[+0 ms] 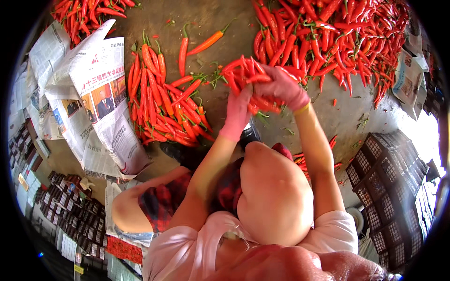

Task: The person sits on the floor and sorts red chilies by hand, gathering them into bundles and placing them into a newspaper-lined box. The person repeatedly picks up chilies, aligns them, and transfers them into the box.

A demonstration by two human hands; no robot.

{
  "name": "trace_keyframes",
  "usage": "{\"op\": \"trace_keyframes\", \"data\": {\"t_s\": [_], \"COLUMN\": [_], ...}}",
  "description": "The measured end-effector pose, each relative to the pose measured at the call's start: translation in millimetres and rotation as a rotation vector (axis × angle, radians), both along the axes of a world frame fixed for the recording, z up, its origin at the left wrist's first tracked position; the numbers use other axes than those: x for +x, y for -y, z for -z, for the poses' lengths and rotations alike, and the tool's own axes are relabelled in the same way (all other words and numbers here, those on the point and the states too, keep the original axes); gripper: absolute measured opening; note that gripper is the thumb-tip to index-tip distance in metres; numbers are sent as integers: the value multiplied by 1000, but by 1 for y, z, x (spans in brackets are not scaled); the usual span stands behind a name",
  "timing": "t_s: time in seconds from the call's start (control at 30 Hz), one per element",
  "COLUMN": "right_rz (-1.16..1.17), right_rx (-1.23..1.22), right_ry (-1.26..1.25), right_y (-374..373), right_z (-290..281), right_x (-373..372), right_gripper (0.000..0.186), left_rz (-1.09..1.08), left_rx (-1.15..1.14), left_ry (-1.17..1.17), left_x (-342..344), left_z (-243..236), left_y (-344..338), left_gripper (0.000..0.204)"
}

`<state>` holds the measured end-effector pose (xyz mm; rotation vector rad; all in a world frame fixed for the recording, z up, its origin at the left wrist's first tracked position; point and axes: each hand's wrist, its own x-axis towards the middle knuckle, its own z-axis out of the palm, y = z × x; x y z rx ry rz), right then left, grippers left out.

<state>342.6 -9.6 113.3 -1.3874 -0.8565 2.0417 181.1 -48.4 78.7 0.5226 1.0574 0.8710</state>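
Both my hands wear pink gloves and meet around one bunch of red chili peppers (pixel 241 72), held above the floor in front of my knees. My left hand (pixel 236 114) grips the bunch from its lower left side, its fingers partly hidden by the peppers. From the right, my right hand (pixel 287 88) wraps over the bunch, and some peppers stick out below its palm. Just left of my hands lies a smaller heap of chili peppers (pixel 161 105), many with green stems. A large pile of chili peppers (pixel 323 44) spreads out beyond my right hand.
Two loose peppers, one red (pixel 183 54) and one orange-red (pixel 206 43), lie on the concrete floor (pixel 206 16). Newspaper sheets (pixel 101 100) stand folded at the left. Dark plastic crates (pixel 389 173) are stacked at the right, more crates (pixel 75 210) at the lower left.
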Motion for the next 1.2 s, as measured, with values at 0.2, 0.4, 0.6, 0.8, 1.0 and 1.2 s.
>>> {"op": "trace_keyframes", "data": {"t_s": [0.2,0.4,0.6,0.8,1.0,1.2], "right_rz": [919,975,-127,-806,3,609], "right_rx": [-171,-115,348,198,363,-293], "right_ry": [-605,-520,377,795,349,-221], "right_y": [90,26,-97,-171,12,139], "right_z": [50,82,36,33,36,84], "right_x": [-66,-70,-67,-114,-60,-29], "right_gripper": [40,34,34,50,63,38], "left_rz": [736,1070,-214,-444,-49,210], "left_rx": [393,123,-113,-216,-306,-475], "left_ry": [-404,-523,308,516,389,170], "left_x": [-33,-21,-54,-60,-66,-26], "left_z": [13,27,22,77,8,48], "left_y": [-65,-140,-102,-102,1,57], "left_gripper": [43,54,53,56,65,33]}}
